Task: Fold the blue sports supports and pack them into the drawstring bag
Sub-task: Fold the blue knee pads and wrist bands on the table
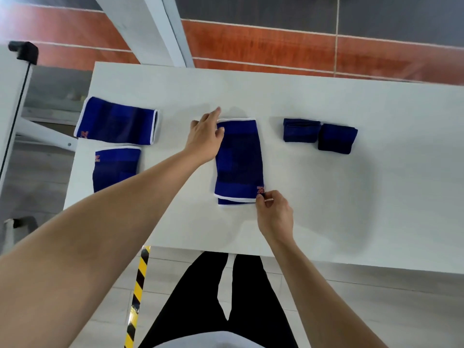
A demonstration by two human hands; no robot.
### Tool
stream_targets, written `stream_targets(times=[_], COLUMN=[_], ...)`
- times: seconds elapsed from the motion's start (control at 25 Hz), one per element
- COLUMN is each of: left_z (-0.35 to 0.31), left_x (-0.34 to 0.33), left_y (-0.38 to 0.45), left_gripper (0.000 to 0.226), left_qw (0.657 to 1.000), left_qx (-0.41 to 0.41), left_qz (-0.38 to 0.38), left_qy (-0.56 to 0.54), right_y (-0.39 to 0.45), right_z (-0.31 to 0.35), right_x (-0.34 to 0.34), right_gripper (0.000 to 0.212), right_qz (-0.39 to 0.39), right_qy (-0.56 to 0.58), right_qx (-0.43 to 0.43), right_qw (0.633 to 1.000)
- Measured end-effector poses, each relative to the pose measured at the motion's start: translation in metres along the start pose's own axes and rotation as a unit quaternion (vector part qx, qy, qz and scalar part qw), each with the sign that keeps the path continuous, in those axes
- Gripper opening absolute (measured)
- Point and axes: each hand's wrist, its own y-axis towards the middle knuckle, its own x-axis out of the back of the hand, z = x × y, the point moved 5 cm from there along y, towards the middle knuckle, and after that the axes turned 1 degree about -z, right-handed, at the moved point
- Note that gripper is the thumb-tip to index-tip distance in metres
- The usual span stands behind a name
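Note:
A blue sports support (238,162) with white edges lies flat, lengthwise, in the middle of the white table (326,197). My left hand (204,136) rests on its far left corner, fingers spread. At its near right corner my right hand (273,212) pinches the edge by the orange logo. Two more unfolded blue supports lie at the left: one far (118,120), one near (115,167) and partly hidden by my left forearm. Two folded dark blue supports (301,130) (336,139) sit side by side at the right. No drawstring bag is in view.
The table's near edge runs just below my right hand. Yellow-and-black tape (138,292) marks the floor by my legs. A second white surface with a black clamp and cable (22,52) stands at the far left.

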Motion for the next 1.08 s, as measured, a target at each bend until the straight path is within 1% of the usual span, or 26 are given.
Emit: stream_targets(times=[0.08, 0.16, 0.28, 0.36, 0.56, 0.72, 0.88, 1.08], left_z=[0.0, 0.002, 0.007, 0.01, 0.026, 0.026, 0.022, 0.026], left_x=[0.002, 0.004, 0.011, 0.018, 0.011, 0.008, 0.007, 0.004], left_y=[0.006, 0.01, 0.009, 0.006, -0.009, -0.011, -0.01, -0.008], left_gripper=[0.043, 0.029, 0.016, 0.016, 0.016, 0.015, 0.015, 0.016], left_qw=[1.0, 0.998, 0.994, 0.992, 0.995, 0.993, 0.994, 0.993], left_qx=[0.023, 0.033, 0.03, 0.023, 0.027, 0.037, 0.025, 0.047], left_qz=[-0.015, -0.051, -0.083, -0.09, -0.073, -0.09, -0.098, -0.104], left_qy=[-0.013, -0.024, -0.062, -0.082, -0.067, -0.064, -0.044, -0.034], right_y=[0.0, 0.001, 0.003, 0.005, 0.008, 0.011, 0.01, 0.013], right_z=[0.001, 0.003, 0.007, 0.009, 0.005, 0.0, -0.002, -0.003], right_x=[0.001, 0.002, 0.006, 0.011, 0.013, 0.011, 0.01, 0.01], right_gripper=[0.018, 0.019, 0.022, 0.026, 0.036, 0.032, 0.027, 0.029], right_qz=[-0.002, -0.005, -0.009, -0.018, -0.016, -0.016, -0.024, -0.038], right_qy=[0.006, 0.027, 0.061, 0.067, 0.057, 0.031, 0.01, -0.006], right_qx=[0.003, 0.008, 0.009, 0.011, -0.012, -0.018, -0.007, 0.015], right_qw=[1.0, 1.0, 0.998, 0.998, 0.998, 0.999, 1.0, 0.999])
